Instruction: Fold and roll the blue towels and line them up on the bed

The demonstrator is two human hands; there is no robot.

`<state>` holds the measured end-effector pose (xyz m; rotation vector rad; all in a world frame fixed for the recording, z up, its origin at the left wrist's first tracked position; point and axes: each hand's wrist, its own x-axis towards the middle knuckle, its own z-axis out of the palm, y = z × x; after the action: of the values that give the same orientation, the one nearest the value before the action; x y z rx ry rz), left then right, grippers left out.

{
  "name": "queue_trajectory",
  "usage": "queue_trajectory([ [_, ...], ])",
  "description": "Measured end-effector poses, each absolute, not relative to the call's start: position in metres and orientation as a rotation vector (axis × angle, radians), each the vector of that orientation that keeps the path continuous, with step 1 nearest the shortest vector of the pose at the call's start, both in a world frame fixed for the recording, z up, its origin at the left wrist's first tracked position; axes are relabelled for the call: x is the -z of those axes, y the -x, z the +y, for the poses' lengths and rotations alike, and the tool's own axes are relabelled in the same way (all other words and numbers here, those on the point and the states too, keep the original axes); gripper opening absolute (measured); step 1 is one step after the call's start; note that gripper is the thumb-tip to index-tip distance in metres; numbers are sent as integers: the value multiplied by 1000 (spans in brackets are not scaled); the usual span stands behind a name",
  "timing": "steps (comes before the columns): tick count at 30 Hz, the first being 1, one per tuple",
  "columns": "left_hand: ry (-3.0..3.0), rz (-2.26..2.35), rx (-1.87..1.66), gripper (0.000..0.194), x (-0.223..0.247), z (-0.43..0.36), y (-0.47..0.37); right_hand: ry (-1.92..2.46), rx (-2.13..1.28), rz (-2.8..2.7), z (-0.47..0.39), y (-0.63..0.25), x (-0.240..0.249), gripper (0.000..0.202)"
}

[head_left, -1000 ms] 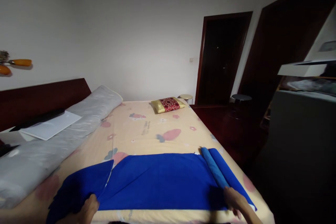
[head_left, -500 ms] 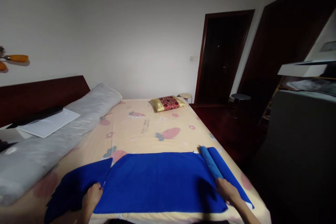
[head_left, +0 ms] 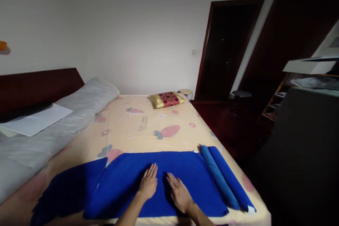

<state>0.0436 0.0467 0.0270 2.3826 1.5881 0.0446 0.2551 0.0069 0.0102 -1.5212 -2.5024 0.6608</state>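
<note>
A blue towel (head_left: 127,183) lies spread flat on the bed. Over its middle is my left hand (head_left: 148,183), palm down with fingers stretched out. My right hand (head_left: 180,192) is just to the right of it, also flat with the fingers extended and holding nothing. Whether the palms press on the cloth or hover slightly above it, I cannot tell. Two rolled blue towels (head_left: 218,174) lie side by side along the spread towel's right edge. Another dark blue cloth (head_left: 69,183) lies to the left, its left edge uneven.
The bed (head_left: 137,130) has a peach sheet with a strawberry print. A gold and red pillow (head_left: 167,99) lies at its far end. Grey bedding (head_left: 87,102) runs along the left, bearing a white board (head_left: 39,118). Stools stand beyond the bed, and a dark grey cabinet-like block (head_left: 304,148) is at right.
My left hand has left the left cloth's edge and my right hand has let go of the rolled towel. Both have moved inward over the spread towel, fingers now straight. The view has shifted slightly.
</note>
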Motion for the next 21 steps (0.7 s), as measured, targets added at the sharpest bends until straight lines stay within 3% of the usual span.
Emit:
queue_trajectory([
  [8,-2392,1598,-164,58,38,58,-48,1446,-446,-2382,48,-252,49,53],
  [16,-2007,2423,32,55,31,110,96,2022,-58,-2008,108,-366,66,59],
  [21,-1918,2557,-48,56,35,119,156,2143,64,-1923,106,-384,71,62],
])
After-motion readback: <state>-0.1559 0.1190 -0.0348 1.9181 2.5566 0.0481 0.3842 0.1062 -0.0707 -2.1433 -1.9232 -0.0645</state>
